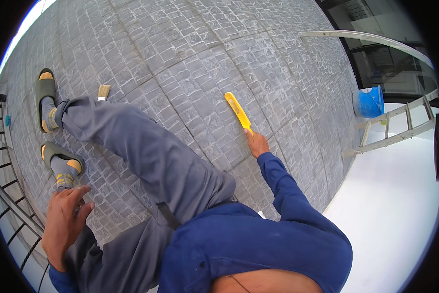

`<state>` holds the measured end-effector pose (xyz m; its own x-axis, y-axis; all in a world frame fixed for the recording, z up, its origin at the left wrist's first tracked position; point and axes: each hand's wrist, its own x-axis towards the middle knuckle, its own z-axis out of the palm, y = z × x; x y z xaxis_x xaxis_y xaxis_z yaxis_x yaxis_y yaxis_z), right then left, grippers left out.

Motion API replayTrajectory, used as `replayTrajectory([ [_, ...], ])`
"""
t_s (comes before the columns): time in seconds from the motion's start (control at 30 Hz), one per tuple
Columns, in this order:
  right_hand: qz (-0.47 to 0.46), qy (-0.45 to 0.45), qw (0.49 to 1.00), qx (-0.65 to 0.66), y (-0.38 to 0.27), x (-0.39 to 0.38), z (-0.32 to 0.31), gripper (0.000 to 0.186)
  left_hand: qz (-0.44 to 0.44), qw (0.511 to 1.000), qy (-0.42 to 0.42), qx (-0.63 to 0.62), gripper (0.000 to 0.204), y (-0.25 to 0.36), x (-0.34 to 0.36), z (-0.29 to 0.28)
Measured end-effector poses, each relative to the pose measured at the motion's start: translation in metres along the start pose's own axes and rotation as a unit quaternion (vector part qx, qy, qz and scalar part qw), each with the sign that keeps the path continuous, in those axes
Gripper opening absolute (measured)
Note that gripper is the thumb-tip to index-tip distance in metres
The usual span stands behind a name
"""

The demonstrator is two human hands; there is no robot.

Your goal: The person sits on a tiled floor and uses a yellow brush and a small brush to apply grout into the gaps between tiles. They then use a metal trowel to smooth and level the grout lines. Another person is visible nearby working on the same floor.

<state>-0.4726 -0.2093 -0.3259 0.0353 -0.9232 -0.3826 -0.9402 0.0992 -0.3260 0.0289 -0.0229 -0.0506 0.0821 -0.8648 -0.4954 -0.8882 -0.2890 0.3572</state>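
Yellow tool out over the paving!

The right hand grips the yellow tool by its end, above the grey paving. Well apart, the left hand hangs loose, thumb off the fingers, near a slipper. A trouser leg partly hides a paintbrush! Off right, a blue bucket sits beside a ladder; railings edge the left.

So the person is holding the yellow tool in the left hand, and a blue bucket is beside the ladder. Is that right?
Not quite: the head view shows the yellow tool in the right hand, not the left hand. The blue bucket is indeed beside the ladder.
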Motion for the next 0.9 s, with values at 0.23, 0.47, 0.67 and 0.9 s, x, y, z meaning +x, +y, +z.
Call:
replayTrajectory([
  [0.23, 0.044, 0.027, 0.999, 0.002, -0.001, -0.016, 0.011, 0.067, 0.027, 0.999, -0.027, -0.003, 0.03, -0.001, 0.015, 0.006],
  [0.47, 0.023, 0.067, 0.997, 0.01, -0.103, 0.159, -0.001, 0.073, 0.067, 0.998, -0.006, 0.013, 0.031, 0.008, 0.007, 0.005],
  [0.67, 0.014, 0.051, 0.998, -0.022, -0.078, 0.143, -0.021, 0.077, 0.027, 0.999, 0.038, -0.009, 0.03, 0.006, -0.012, -0.004],
  [0.9, 0.051, 0.01, 0.997, -0.05, 0.054, -0.024, -0.017, 0.071, -0.014, 1.0, -0.005, 0.004, 0.031, 0.002, -0.005, -0.004],
])
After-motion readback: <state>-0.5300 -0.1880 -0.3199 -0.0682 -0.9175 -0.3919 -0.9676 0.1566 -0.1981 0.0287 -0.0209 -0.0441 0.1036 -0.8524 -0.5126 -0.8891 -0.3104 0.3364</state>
